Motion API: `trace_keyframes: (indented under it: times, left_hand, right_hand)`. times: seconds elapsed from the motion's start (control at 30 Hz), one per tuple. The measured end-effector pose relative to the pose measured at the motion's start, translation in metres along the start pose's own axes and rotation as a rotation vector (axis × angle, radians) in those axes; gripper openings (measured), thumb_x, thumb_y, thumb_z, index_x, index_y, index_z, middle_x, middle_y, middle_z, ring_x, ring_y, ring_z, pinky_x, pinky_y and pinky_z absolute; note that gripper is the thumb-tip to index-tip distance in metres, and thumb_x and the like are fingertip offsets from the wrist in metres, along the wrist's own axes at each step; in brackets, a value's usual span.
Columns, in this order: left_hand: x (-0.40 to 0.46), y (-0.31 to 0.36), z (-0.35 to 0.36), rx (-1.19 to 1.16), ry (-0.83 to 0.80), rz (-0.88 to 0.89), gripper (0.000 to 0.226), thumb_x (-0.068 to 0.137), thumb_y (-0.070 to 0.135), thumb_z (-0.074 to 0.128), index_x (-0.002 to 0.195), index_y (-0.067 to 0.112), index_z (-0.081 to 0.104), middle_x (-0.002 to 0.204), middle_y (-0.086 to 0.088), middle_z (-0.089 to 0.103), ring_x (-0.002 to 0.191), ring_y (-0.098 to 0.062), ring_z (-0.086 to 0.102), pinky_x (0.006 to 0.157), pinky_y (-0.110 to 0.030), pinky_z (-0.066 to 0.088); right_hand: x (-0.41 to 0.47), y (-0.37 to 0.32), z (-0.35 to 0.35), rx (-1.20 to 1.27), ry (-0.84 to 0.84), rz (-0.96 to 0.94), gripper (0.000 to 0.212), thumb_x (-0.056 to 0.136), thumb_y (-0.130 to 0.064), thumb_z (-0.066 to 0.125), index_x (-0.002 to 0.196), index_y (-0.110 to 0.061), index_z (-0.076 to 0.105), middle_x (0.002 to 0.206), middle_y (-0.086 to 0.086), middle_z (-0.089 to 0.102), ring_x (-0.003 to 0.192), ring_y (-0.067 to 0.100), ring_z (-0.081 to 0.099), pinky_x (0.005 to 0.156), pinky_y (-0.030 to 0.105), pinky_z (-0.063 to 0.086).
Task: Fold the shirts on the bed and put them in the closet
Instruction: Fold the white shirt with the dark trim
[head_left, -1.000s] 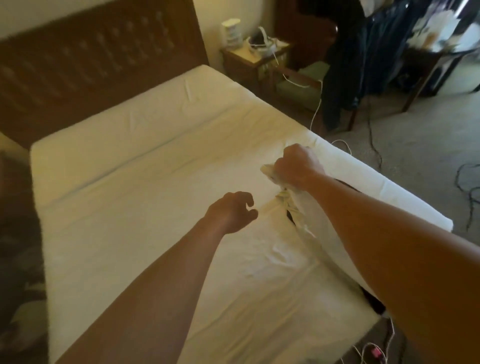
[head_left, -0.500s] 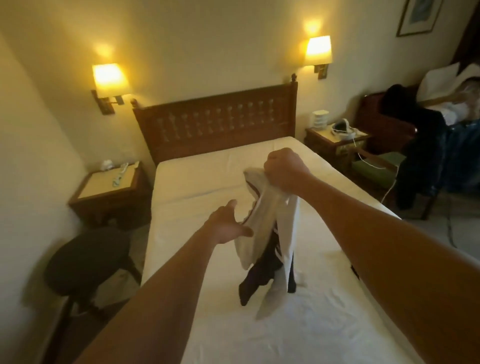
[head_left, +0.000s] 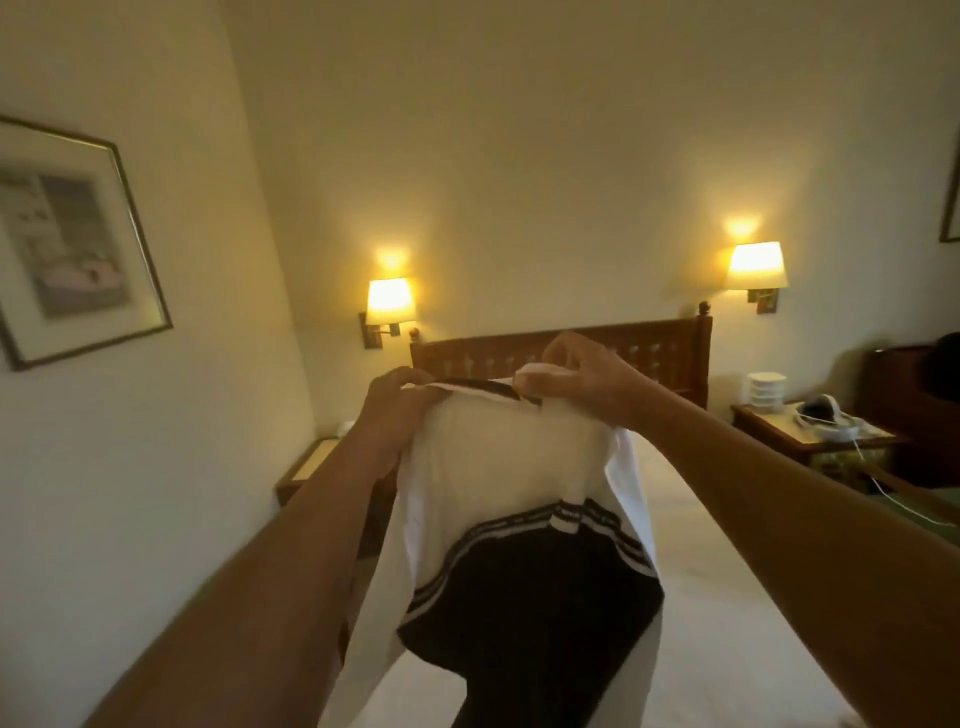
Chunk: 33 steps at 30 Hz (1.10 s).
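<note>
Above the bed (head_left: 727, 597) I now see the left hand (head_left: 395, 410) join the right hand (head_left: 576, 384), both sets of fingers pinching the shirt (head_left: 509, 493) collar, ready for spreading.

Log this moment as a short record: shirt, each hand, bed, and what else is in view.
shirt: white with black striped lower part, held up in the air by its top edge, hanging unfolded
left hand: grips the top edge at the left
right hand: pinches the top edge at the right
bed: white sheet, below and behind the shirt
headboard: wooden, behind the hands
lamps: two wall lamps, both lit
nightstand: right of the bed, a cable on it
</note>
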<state>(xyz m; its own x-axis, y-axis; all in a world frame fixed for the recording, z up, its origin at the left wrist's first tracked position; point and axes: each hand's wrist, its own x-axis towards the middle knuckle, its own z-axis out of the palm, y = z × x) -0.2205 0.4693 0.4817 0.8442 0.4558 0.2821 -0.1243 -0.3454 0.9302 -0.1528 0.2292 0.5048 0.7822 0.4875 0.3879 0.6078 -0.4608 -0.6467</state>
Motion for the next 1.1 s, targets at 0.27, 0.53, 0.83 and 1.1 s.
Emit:
trace_keyframes:
  times: [0.27, 0.53, 0.83, 1.1]
  left_hand:
    - [0.021, 0.06, -0.025, 0.155, 0.107, 0.275, 0.029, 0.083, 0.006, 0.078, 0.11, 0.011, 0.069, 0.099, -0.002, 0.067, 0.08, -0.006, 0.06, 0.062, -0.011, 0.045]
    - [0.027, 0.067, -0.013, 0.438, 0.013, 0.465, 0.023, 0.08, 0.009, 0.079, 0.1, 0.013, 0.07, 0.097, 0.004, 0.068, 0.086, -0.004, 0.062, 0.067, -0.013, 0.043]
    - [0.033, 0.023, -0.012, 0.813, 0.238, 0.634, 0.018, 0.085, 0.015, 0.074, 0.094, 0.025, 0.062, 0.095, 0.005, 0.06, 0.087, -0.022, 0.058, 0.074, -0.039, 0.052]
    - [-0.005, 0.028, 0.029, 0.571, -0.229, 0.213, 0.073, 0.083, 0.035, 0.082, 0.144, 0.03, 0.044, 0.127, 0.011, 0.046, 0.119, -0.011, 0.042, 0.096, -0.029, 0.03]
  right_hand:
    - [0.019, 0.005, -0.017, -0.419, 0.044, -0.283, 0.096, 0.062, -0.076, 0.077, 0.138, -0.038, 0.032, 0.128, -0.01, 0.041, 0.108, 0.011, 0.049, 0.09, 0.032, 0.049]
    - [0.022, 0.04, -0.019, -0.417, 0.266, -0.348, 0.036, 0.083, -0.014, 0.072, 0.116, -0.017, 0.057, 0.111, -0.001, 0.054, 0.1, 0.018, 0.056, 0.082, 0.028, 0.051]
    - [0.015, 0.088, -0.007, -0.092, 0.451, 0.121, 0.02, 0.09, -0.008, 0.059, 0.08, -0.024, 0.066, 0.079, -0.005, 0.066, 0.078, 0.016, 0.063, 0.078, 0.049, 0.059]
    - [0.023, 0.014, 0.025, 0.094, 0.405, -0.073, 0.019, 0.091, -0.009, 0.059, 0.085, -0.023, 0.07, 0.077, -0.013, 0.065, 0.073, 0.003, 0.06, 0.057, 0.014, 0.039]
